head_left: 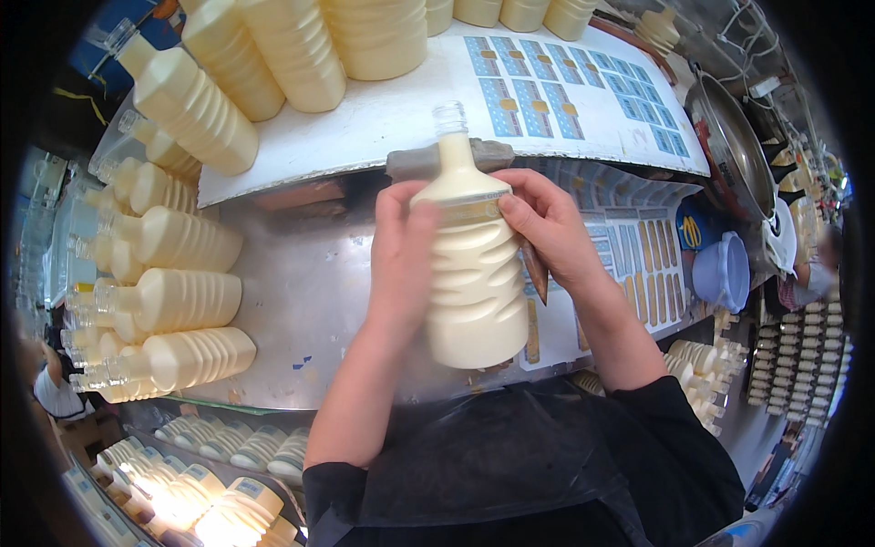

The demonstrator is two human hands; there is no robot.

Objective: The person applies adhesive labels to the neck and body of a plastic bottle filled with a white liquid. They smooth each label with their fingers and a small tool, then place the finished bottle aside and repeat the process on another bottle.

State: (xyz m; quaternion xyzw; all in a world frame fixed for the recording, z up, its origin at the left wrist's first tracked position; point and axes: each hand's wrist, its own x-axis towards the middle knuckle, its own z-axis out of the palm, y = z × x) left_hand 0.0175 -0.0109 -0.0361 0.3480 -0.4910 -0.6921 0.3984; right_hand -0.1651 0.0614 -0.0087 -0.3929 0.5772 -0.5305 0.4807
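r hand (554,232) gripped cream bottle (478,305) at r shoulder, thumb on label strip (468,210), brown pointed tool (535,272) poking out below. l hand (401,260), blurred, was at bottle's l side; couldn't tell if gripping. bottle was btwn both hands over metal table (296,337), neck nr grey block (413,164).

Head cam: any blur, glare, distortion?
Head view: left hand blurred, right hand and held bottle sharper; head view: strong glare on lower-left bottles; head view: white board's front edge looks bowed, black vignette around rim.
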